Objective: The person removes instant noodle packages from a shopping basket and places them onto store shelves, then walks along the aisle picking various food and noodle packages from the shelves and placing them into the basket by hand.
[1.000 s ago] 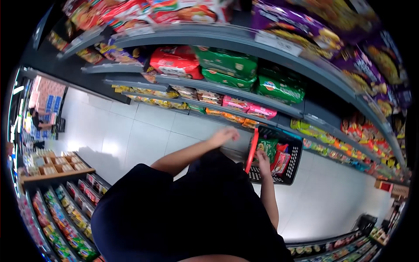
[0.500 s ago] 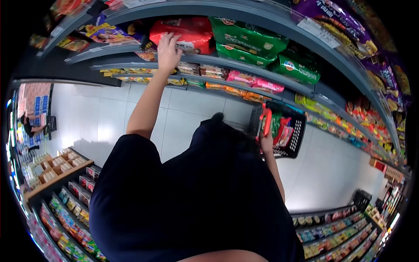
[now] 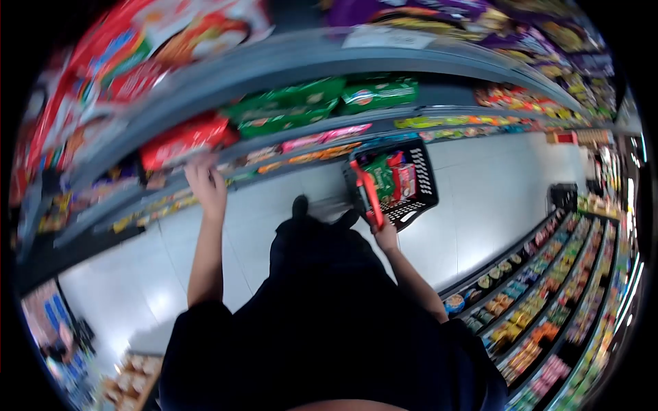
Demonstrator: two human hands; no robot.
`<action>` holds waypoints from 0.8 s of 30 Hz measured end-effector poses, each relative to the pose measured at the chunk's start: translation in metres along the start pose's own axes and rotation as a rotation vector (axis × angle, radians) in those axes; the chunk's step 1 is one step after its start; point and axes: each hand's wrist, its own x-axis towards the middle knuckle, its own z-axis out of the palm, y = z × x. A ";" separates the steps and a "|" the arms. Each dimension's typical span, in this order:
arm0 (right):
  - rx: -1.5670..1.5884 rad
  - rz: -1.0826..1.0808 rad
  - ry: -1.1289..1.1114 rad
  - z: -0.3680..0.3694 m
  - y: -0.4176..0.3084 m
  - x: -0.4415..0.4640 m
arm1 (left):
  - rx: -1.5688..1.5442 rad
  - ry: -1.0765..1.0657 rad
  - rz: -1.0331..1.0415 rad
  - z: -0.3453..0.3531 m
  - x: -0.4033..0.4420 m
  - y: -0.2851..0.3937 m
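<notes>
My left hand [image 3: 206, 186], blurred by motion, is raised at the front edge of a shelf just below a red bag [image 3: 188, 141] lying there. Its fingers look apart with nothing held; whether they touch the bag I cannot tell. Green bags [image 3: 288, 106] lie beside the red one. Down at my right side, my right hand [image 3: 385, 236] is closed around the red handle [image 3: 368, 192] of a black shopping basket [image 3: 426, 175]. Inside the basket are a green bag [image 3: 379, 178] and a red package [image 3: 406, 181].
Stocked shelves [image 3: 315, 58] curve across the front, with large red-and-white packs [image 3: 171, 41] at upper left. Another shelf unit [image 3: 534, 301] stands behind on the right. Pale tiled floor [image 3: 473, 171] lies between. A person [image 3: 65, 339] is far off at lower left.
My view has swung to the right. My left hand has moved down from the red bag's front toward the shelf edge, and the bag remains on the shelf. My right hand still holds the basket.
</notes>
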 end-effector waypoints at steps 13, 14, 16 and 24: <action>-0.087 -0.156 0.195 -0.006 0.000 -0.012 | -0.062 -0.886 0.494 0.218 -0.076 0.048; -0.087 -0.143 0.195 -0.007 -0.001 -0.012 | -0.031 -0.879 0.530 0.231 -0.072 0.047; -0.062 -0.144 0.213 -0.006 0.000 -0.012 | 0.147 -0.924 0.445 0.253 -0.065 0.044; 0.021 -0.130 0.051 -0.010 0.018 -0.005 | 0.509 -1.270 0.555 0.315 -0.070 -0.025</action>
